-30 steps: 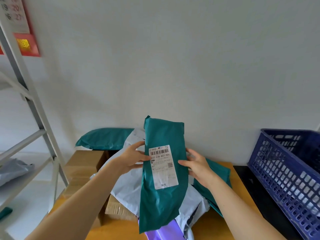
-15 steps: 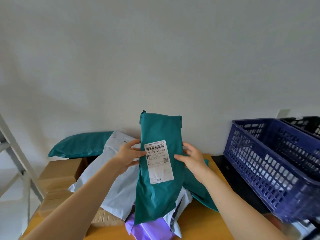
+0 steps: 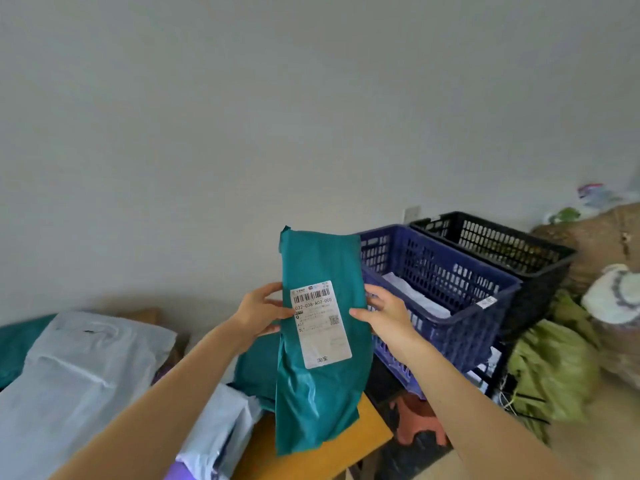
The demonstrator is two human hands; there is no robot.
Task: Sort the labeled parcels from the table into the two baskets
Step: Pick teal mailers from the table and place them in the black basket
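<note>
Hands have swung the teal parcel (image 3: 322, 386) from the bench (image 3: 311, 455) toward 3 o'clock, left hand (image 3: 258, 315) and right hand (image 3: 384, 313) each with a grip pinching one edge. Just behind it stands the blue basket (image 3: 450, 327); the drop seems near.

Left hand (image 3: 258, 315) and right hand (image 3: 384, 311) hold teal parcel (image 3: 320, 386) upright.

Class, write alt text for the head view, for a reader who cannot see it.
The left hand and right hand hold a teal parcel upright, its white label facing the camera. To its right stand a blue basket and, behind that, a black basket; a grey parcel lies at lower left.
</note>
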